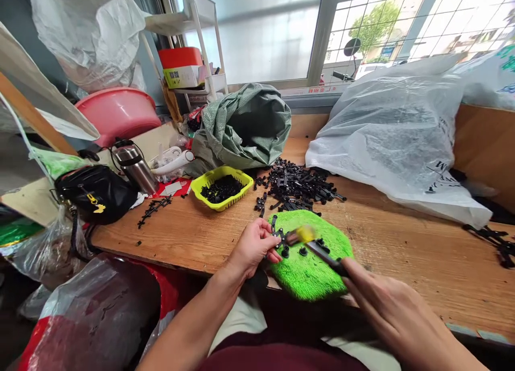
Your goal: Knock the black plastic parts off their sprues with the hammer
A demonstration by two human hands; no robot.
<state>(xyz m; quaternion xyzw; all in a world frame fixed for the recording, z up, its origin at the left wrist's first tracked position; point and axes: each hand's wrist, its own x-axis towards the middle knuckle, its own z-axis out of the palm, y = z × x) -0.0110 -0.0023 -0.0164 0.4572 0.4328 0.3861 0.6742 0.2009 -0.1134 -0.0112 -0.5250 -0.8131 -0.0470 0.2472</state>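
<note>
My left hand (257, 243) pinches a black jointed plastic part (278, 234) over the left side of a fluffy green cushion (308, 280). My right hand (382, 301) is wrapped round the dark handle of a hammer (322, 251). The hammer's head, yellow at one end, is blurred and lies close to the part in my left fingers; whether they touch I cannot tell. Several small round black pieces (303, 251) rest on the cushion near the hammer.
Behind the cushion lies a pile of black plastic parts (300, 183). A yellow basket (203, 201) of small black pieces stands to its left. Further back are an open green woven sack (249, 124) and a white plastic bag (386, 135). A steel flask (137, 170) stands at left.
</note>
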